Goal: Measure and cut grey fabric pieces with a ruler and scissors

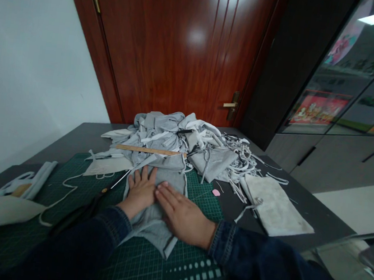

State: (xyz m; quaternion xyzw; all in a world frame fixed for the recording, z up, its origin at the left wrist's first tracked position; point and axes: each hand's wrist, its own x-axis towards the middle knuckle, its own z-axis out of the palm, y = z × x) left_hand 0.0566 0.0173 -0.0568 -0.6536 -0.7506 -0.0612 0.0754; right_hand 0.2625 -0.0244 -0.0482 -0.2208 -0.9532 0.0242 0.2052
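Note:
A piece of grey fabric point(155, 220) lies on the green cutting mat point(137, 268), its lower corners spreading toward me. My left hand point(141, 191) rests flat on it with the fingers spread. Beside it, my right hand point(185, 212) lies on the same cloth, fingers stretched out and held side by side. Its fingertips come close to the left hand. Left of the cloth are scissors point(106, 190), the blades pointing up and right; their handles are partly hidden by my left sleeve. A wooden ruler point(151, 150) lies across the fabric beyond my hands.
A heap of grey cloth point(161, 125) and tangled strips point(244, 158) covers the table's back. At right lies a pale folded cloth point(276, 205); a pink scrap point(216, 192) sits near the mat's edge. Off-white fabric point(1, 212) and a cord occupy the left. Behind stands a wooden door point(170, 56).

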